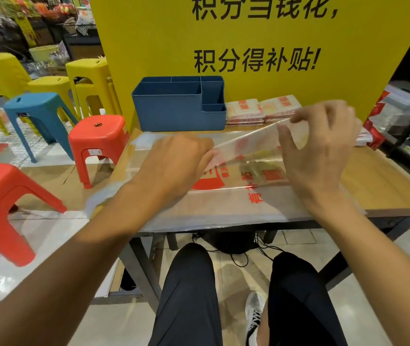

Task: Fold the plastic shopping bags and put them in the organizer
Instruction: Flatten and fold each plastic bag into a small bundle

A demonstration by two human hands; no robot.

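Both hands pinch one clear bag, left hand low, right hand lifting its edge.

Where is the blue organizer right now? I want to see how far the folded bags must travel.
In the head view the blue organizer stands at the table's back left, against the yellow sign, just left of the folded bag stacks.

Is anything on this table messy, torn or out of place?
Nothing stands out. The clear bag lies flat, its far edge lifted by both hands mid-fold. The blue organizer stands upright, and the folded bags beside it sit in neat stacks.
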